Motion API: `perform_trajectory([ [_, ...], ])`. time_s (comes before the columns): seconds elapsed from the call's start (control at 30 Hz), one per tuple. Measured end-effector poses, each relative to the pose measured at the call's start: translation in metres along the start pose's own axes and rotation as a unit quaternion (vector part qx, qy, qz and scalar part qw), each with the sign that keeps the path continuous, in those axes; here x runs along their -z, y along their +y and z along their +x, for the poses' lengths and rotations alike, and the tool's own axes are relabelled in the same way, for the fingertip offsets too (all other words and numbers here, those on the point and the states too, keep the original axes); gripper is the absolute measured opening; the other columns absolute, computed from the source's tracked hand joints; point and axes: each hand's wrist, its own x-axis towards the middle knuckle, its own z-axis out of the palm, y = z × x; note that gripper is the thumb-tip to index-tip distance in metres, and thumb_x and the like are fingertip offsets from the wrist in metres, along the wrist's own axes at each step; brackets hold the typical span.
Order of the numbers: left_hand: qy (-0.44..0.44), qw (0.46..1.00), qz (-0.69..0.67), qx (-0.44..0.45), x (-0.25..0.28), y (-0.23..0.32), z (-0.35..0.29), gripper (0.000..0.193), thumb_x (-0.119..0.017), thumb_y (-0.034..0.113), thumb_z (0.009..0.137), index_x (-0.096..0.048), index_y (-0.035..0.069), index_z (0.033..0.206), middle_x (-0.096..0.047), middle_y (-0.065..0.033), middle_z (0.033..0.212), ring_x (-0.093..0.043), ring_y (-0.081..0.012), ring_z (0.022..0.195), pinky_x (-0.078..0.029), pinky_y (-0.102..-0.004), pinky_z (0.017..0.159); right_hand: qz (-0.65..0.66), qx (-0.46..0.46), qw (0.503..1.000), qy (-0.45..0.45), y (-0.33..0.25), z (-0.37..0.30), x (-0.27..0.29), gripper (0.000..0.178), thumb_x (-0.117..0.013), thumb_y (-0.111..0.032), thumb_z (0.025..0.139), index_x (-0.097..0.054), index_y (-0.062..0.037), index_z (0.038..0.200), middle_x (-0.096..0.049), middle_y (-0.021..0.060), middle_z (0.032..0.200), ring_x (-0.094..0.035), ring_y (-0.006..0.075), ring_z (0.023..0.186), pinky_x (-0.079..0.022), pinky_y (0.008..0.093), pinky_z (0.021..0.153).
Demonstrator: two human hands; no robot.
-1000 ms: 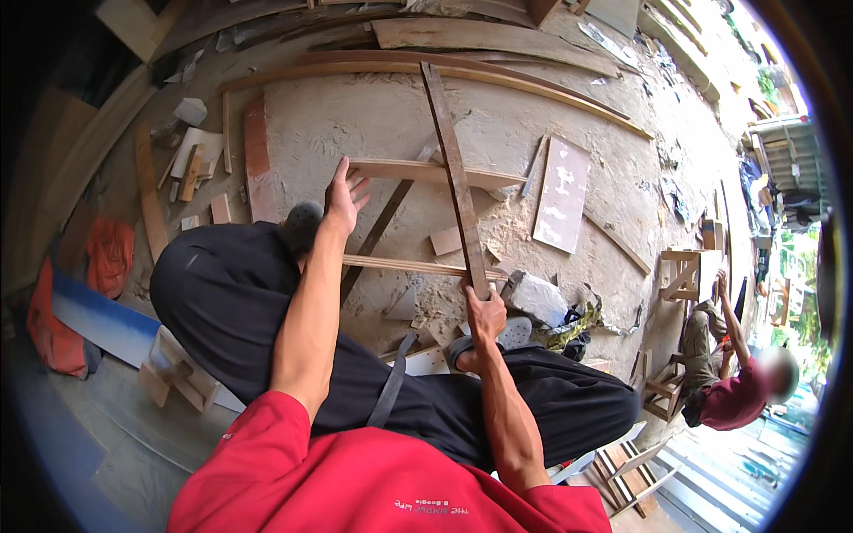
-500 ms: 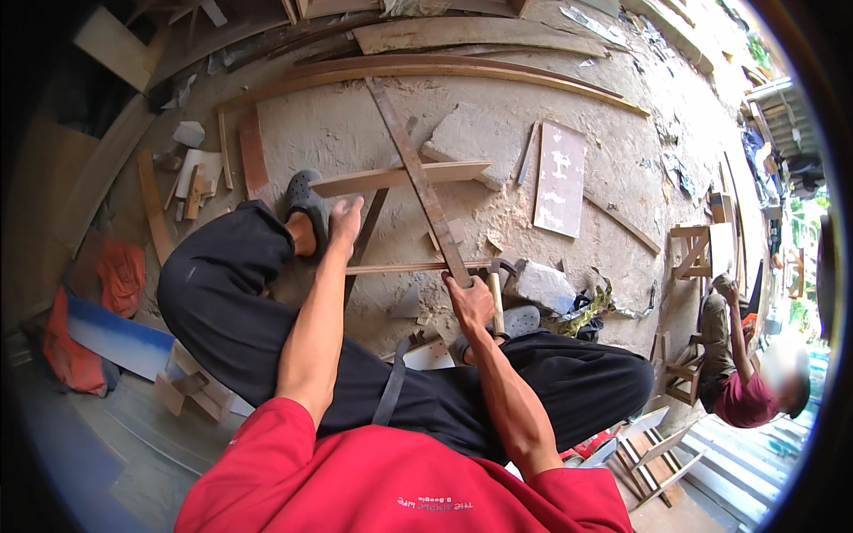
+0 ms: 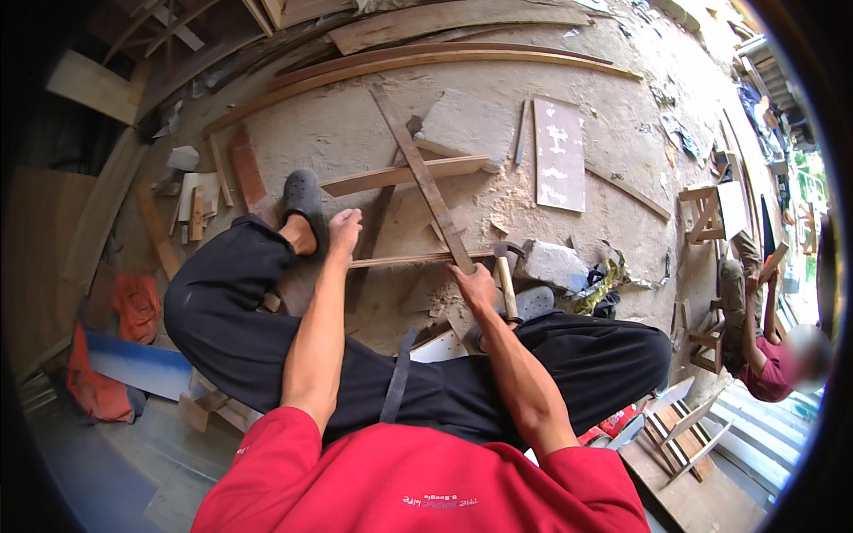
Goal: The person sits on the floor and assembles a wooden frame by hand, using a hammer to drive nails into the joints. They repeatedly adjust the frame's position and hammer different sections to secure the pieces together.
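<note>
My right hand (image 3: 475, 286) is wrapped round the near end of a long, flat brown strip (image 3: 418, 173), which slants away to the far left. The strip passes over a pale curved board (image 3: 444, 169) and a dark bar (image 3: 376, 213). My left hand (image 3: 345, 229) is closed, just nearer than the board's left end; anything inside its fingers is hidden. A thin, light wooden strip (image 3: 400, 260) runs from beside my left wrist toward the right hand. Next to my right hand is a claw hammer (image 3: 507, 286) with a wooden handle, its head away from me.
A concrete block (image 3: 466, 129) lies beyond the boards, and a paint-marked panel (image 3: 560, 155) rests to its right. Another grey block (image 3: 553, 265) sits by my right shoe (image 3: 535, 302). At far right, a person (image 3: 773, 364) works beside a wooden stool (image 3: 715, 211).
The view has shifted slightly. The brown strip's far end has swung a little leftward relative to the boards. My right hand stays on it, while the left hand remains closed near the curved board.
</note>
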Motion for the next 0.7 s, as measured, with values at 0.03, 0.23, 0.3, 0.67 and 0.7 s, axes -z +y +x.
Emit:
perform_trajectory([
  [0.03, 0.007, 1.000, -0.003, -0.009, -0.005, 0.002, -0.004, 0.046, -0.062, 0.035, 0.086, -0.058, 0.007, 0.123, -0.063, -0.0038, 0.111, -0.057, -0.0152, 0.089, -0.042, -0.0291, 0.068, 0.016, 0.014, 1.000, -0.020, 0.005, 0.007, -0.001, 0.067, -0.068, -0.066, 0.070, -0.066, -0.0067, 0.103, -0.068, 0.0212, 0.101, -0.064, 0.0379, 0.098, -0.050, 0.0450, 0.082],
  [0.23, 0.005, 1.000, 0.005, 0.004, -0.021, 0.003, -0.011, 0.041, -0.060, 0.036, 0.090, -0.059, 0.006, 0.118, -0.064, -0.0051, 0.106, -0.061, -0.0155, 0.088, -0.048, -0.0315, 0.070, -0.015, 0.054, 0.997, -0.058, 0.003, 0.019, 0.001, 0.063, -0.070, -0.055, 0.077, -0.066, 0.0010, 0.106, -0.068, 0.0225, 0.100, -0.065, 0.0349, 0.098, -0.049, 0.0396, 0.084],
  [0.3, 0.010, 0.999, -0.036, 0.006, -0.024, 0.008, -0.014, 0.035, -0.058, 0.030, 0.092, -0.059, 0.004, 0.115, -0.065, -0.0061, 0.102, -0.062, -0.0133, 0.079, -0.050, -0.0270, 0.063, 0.002, 0.089, 0.994, -0.057, -0.001, 0.019, 0.003, 0.063, -0.070, -0.055, 0.078, -0.066, 0.0008, 0.106, -0.068, 0.0217, 0.099, -0.065, 0.0346, 0.097, -0.049, 0.0392, 0.083],
  [0.67, 0.079, 0.994, -0.020, -0.070, -0.025, 0.041, -0.034, 0.040, -0.053, 0.038, 0.096, -0.065, 0.003, 0.081, -0.050, -0.0033, 0.047, -0.047, -0.0121, 0.037, -0.037, -0.0281, 0.037, -0.152, 0.101, 0.983, -0.039, -0.051, 0.035, 0.067, 0.069, -0.063, -0.059, 0.080, -0.068, 0.0095, 0.081, -0.065, 0.0299, 0.083, -0.067, 0.0410, 0.086, -0.051, 0.0447, 0.075],
  [0.7, 0.081, 0.994, -0.017, -0.078, -0.027, 0.044, -0.034, 0.042, -0.053, 0.039, 0.096, -0.063, 0.004, 0.078, -0.050, -0.0032, 0.047, -0.046, -0.0122, 0.037, -0.036, -0.0284, 0.037, -0.122, 0.110, 0.985, -0.047, -0.055, 0.036, 0.074, 0.065, -0.063, -0.057, 0.082, -0.068, 0.0085, 0.082, -0.066, 0.0285, 0.083, -0.067, 0.0398, 0.084, -0.051, 0.0437, 0.074],
])
